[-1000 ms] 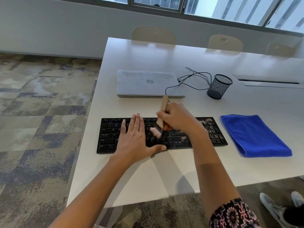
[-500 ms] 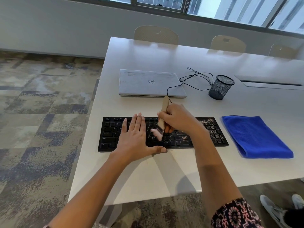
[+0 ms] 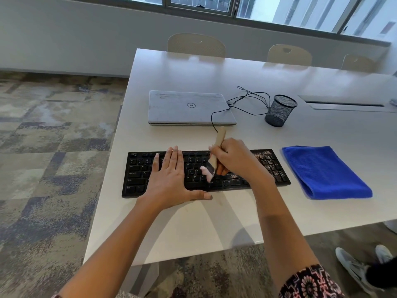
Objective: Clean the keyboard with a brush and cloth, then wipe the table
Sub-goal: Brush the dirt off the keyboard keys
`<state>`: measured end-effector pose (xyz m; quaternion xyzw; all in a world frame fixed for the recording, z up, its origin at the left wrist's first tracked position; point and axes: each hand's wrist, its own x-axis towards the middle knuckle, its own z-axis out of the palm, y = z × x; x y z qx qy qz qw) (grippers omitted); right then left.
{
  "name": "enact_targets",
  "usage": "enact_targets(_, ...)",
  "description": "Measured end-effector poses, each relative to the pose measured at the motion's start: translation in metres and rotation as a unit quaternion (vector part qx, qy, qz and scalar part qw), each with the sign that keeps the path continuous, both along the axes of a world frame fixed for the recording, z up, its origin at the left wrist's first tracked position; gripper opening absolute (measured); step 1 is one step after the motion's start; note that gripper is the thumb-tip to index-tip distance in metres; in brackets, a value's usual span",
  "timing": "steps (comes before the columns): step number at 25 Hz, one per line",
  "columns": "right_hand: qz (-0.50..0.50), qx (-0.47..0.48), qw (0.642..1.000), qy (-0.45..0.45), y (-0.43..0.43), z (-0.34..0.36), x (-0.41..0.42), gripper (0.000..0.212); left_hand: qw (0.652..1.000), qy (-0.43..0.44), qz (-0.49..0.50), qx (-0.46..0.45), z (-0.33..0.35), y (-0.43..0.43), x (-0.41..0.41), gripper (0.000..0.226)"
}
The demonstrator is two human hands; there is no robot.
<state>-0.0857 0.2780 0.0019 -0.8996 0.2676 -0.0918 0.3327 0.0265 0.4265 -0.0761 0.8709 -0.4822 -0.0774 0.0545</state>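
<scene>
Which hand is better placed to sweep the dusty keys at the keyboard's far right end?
Right hand: it grips the brush beside that debris; the left hand lies flat on the other half of the keyboard.

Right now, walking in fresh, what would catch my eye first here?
First the two hands at the black keyboard near the table's front edge: the left hand lies flat on the keys while the right hand grips a wooden brush, bristles down on the middle keys. Pale crumbs speckle the keyboard's right end, and a bright blue cloth lies folded right of it.
</scene>
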Motion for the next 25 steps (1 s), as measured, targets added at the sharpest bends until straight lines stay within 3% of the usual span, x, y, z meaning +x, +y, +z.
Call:
enact_targets(5, 0.007, 0.036, 0.997, 0.072, 0.0, 0.003, -0.009, 0.041, 1.0, 0.003, 0.002, 0.01, 0.0, -0.001, 0.003, 0.136)
enact_targets(12, -0.056, -0.049, 0.996, -0.044, -0.006, -0.003, -0.011, 0.05, 0.999, 0.021, 0.025, 0.002, -0.002, -0.005, 0.003, 0.09)
enact_targets(18, -0.04, 0.024, 0.999, 0.017, -0.015, -0.001, -0.029, 0.041, 0.999, -0.005, 0.031, -0.006, -0.006, -0.006, 0.002, 0.082)
enact_targets(22, -0.072, -0.043, 0.994, -0.063, -0.014, -0.002, -0.02, 0.045, 0.999, -0.018, 0.04, -0.019, -0.005, -0.006, -0.001, 0.079)
enact_targets(25, -0.048, -0.02, 0.996, -0.078, -0.004, -0.007, -0.014, 0.04, 0.998, -0.008, 0.049, -0.027, -0.002, -0.009, -0.002, 0.077)
